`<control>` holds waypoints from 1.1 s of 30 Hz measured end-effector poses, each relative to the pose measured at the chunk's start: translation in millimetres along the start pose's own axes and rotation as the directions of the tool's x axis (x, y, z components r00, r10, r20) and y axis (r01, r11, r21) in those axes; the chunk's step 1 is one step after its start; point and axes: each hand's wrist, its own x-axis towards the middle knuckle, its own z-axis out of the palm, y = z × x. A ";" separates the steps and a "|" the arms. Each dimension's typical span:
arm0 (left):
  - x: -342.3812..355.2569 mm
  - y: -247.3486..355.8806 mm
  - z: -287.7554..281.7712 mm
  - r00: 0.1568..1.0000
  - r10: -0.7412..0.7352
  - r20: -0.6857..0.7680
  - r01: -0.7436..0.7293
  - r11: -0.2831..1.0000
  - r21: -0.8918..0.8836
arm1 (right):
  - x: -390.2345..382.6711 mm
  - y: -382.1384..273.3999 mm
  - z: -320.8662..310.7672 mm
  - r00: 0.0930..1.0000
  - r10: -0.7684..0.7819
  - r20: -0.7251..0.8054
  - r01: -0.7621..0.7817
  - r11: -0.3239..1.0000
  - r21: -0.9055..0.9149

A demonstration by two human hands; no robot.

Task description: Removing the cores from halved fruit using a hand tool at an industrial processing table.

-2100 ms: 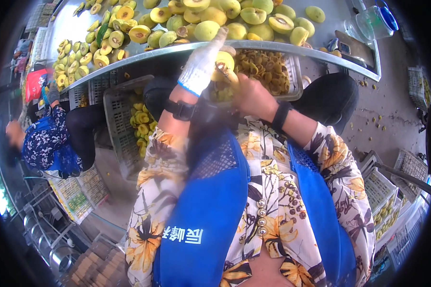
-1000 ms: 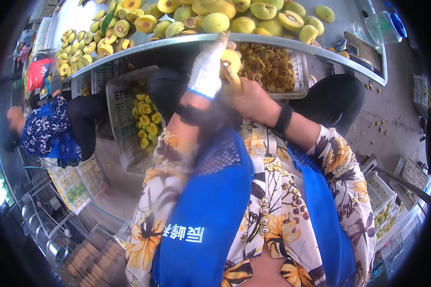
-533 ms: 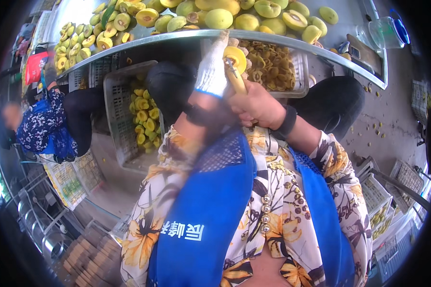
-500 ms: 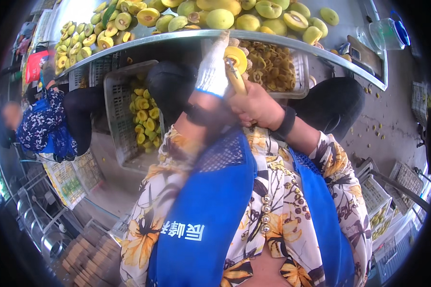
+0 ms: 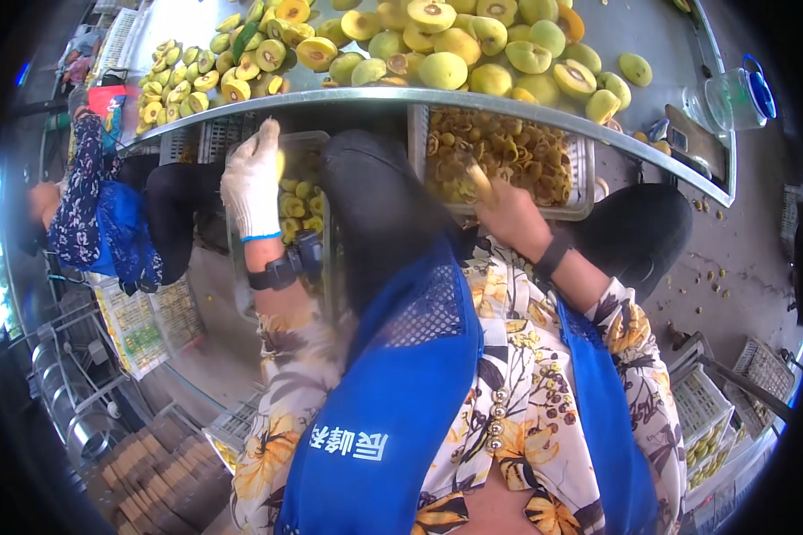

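Note:
My left hand (image 5: pixel 252 185), in a white knit glove, is over the left crate (image 5: pixel 239 283). Its fingers are closed on a yellow fruit half (image 5: pixel 281 164), of which only an edge shows beside the thumb. Yellow-green fruit halves (image 5: pixel 300 205) lie in that crate below it. My bare right hand (image 5: pixel 514 216) grips the wooden handle of a small pitting tool (image 5: pixel 480 182); its tip is blurred. Beneath the tool is a white crate (image 5: pixel 583 183) of brownish-yellow scraps (image 5: pixel 500 143), between my knees.
A metal-edged table (image 5: pixel 393 94) runs across in front, heaped with whole and halved yellow-green fruit (image 5: pixel 443 71). A clear jar with a blue lid (image 5: pixel 732 100) stands at its right. At left sits another person (image 5: pixel 107 214) in blue. Crates (image 5: pixel 700 392) stand at right, and bits lie on the floor.
My left hand has moved left with the fruit half, away from the tool, to over the left crate. My right hand has moved slightly right and down, still holding the tool.

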 end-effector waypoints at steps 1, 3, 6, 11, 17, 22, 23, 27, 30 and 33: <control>13.3 -21.2 4.4 0.993 0.108 -0.039 -0.104 0.990 0.093 | -0.9 1.1 4.7 1.000 -0.006 -0.003 0.006 1.000 0.005; 13.7 7.2 -4.6 0.960 0.279 0.008 -0.277 0.957 -0.087 | -1.3 2.7 10.0 0.997 0.078 0.014 -0.079 0.994 0.070; 36.6 44.7 33.3 0.832 0.544 0.111 -0.540 0.839 -0.066 | 4.1 -8.8 6.1 0.998 0.045 0.038 -0.049 0.995 0.086; 81.1 79.4 90.8 0.523 0.683 0.510 -0.809 0.586 0.044 | 2.2 -9.9 5.7 1.000 -0.010 -0.018 0.012 0.994 0.106; 98.2 76.8 75.7 0.516 0.673 0.531 -0.670 0.703 -0.240 | 1.9 -11.3 6.3 1.000 0.008 0.013 -0.009 0.990 0.143; 55.8 66.3 64.9 0.806 0.515 0.293 -0.008 0.504 -0.863 | 25.1 -16.4 -3.8 0.959 -0.008 -0.284 0.035 0.995 0.091; 50.3 59.8 73.6 0.784 0.562 0.263 -0.052 0.482 -0.875 | 29.6 -25.2 -10.0 0.960 -0.008 -0.279 0.035 0.995 0.091; 8.2 75.2 60.2 0.584 0.764 0.274 -0.471 0.594 -0.652 | 51.5 -47.9 -23.9 0.932 -0.110 -0.347 0.210 0.942 0.264; -6.7 88.7 81.5 0.563 0.687 0.460 -0.154 0.634 -0.758 | 58.5 -46.8 -20.2 0.929 -0.121 -0.350 0.241 0.916 0.321; -43.1 122.5 66.1 0.681 0.461 0.569 0.491 0.290 -0.822 | 59.8 -39.6 -19.4 0.951 -0.042 -0.307 0.168 0.902 0.397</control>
